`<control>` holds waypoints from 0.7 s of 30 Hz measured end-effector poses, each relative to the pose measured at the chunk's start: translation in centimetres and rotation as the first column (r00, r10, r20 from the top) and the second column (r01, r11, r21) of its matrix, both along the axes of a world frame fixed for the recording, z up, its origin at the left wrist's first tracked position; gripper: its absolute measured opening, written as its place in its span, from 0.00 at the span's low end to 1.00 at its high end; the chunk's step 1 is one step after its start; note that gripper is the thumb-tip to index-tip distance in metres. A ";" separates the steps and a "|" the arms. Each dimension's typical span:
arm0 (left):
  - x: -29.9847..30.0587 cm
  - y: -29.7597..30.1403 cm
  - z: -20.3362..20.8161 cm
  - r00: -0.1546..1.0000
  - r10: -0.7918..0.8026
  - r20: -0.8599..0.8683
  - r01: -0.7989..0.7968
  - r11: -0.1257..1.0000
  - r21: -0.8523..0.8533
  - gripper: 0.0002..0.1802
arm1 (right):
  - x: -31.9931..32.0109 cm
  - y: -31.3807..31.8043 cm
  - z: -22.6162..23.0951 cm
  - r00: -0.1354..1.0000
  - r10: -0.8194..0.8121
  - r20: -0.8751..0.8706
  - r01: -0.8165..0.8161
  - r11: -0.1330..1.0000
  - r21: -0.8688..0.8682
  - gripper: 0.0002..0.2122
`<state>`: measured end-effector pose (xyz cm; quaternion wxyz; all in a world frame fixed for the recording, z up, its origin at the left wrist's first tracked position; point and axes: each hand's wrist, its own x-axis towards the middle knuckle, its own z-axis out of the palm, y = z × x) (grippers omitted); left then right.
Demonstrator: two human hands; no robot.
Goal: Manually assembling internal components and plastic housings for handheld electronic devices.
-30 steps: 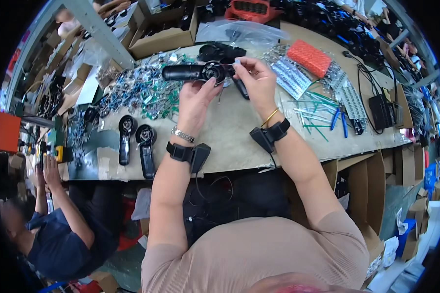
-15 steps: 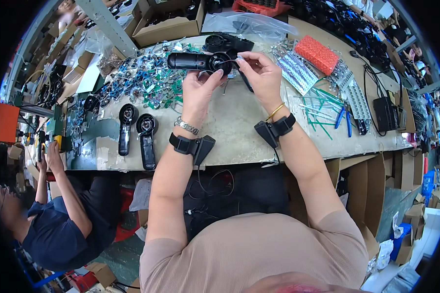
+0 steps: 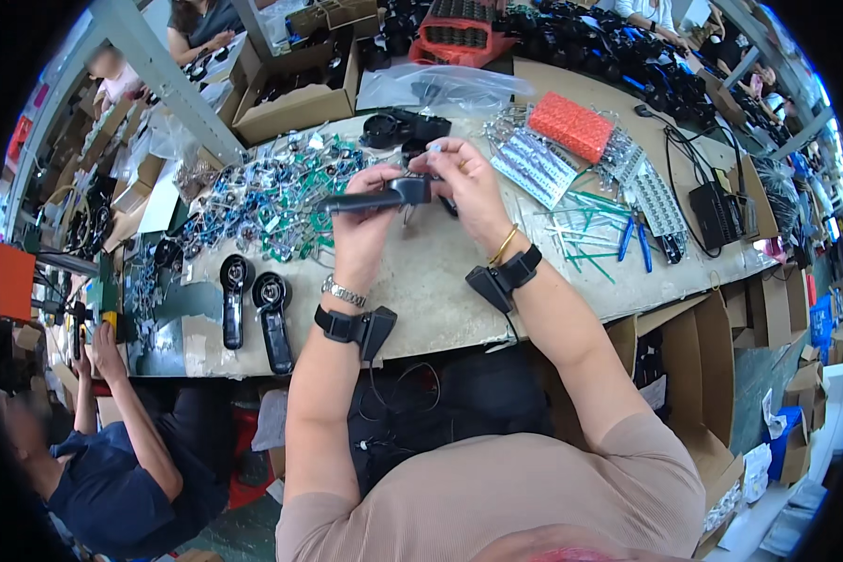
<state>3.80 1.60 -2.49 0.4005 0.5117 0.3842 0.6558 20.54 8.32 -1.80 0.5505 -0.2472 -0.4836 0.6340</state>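
My left hand (image 3: 367, 225) grips a black handheld fan housing (image 3: 363, 200), a long handle with a round head, held edge-on above the table. The fingers of my right hand (image 3: 470, 183) pinch together at the round head; what they hold is too small to make out. Just beyond my hands lies another black housing (image 3: 405, 128). Two more open black housings, one with its round inside showing (image 3: 237, 272) and one beside it (image 3: 273, 300), lie to the left near the table's front edge.
Wired green circuit boards (image 3: 281, 220) are heaped to the left. On the right lie a red bubble-wrapped pack (image 3: 571, 126), sheets of small metal parts (image 3: 534, 167), green sticks (image 3: 585, 229), blue-handled pliers (image 3: 635, 245) and a black power adapter (image 3: 717, 208). A co-worker (image 3: 112, 468) sits at left.
The fan housing has turned from showing its open inside to edge-on and sits lower in the picture. My right hand has stayed at its round head. The whole view has shifted slightly.
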 end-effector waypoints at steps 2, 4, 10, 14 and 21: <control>0.2 -0.2 0.2 0.997 0.029 -0.070 -0.024 0.997 0.077 0.21 | -0.1 -0.5 0.2 0.990 0.140 -0.029 -0.142 0.987 -0.074 0.08; 0.2 -0.4 0.3 0.999 0.023 -0.026 -0.021 0.998 0.060 0.22 | -0.1 -0.8 0.4 0.986 0.158 -0.053 -0.162 0.983 -0.087 0.08; -0.2 -0.6 0.8 0.978 -0.066 0.199 0.073 0.997 -0.027 0.23 | 0.1 -0.8 0.8 0.946 0.261 -0.192 -0.286 0.951 -0.119 0.08; 1.1 -0.7 1.9 0.976 0.015 0.217 0.000 0.997 -0.071 0.24 | 0.2 -0.4 0.5 0.958 0.190 -0.214 -0.219 0.968 -0.124 0.08; 0.8 -0.2 0.5 0.956 -0.134 0.262 0.198 0.952 -0.234 0.26 | 0.1 -0.1 0.3 0.977 0.054 -0.207 -0.072 0.994 -0.081 0.07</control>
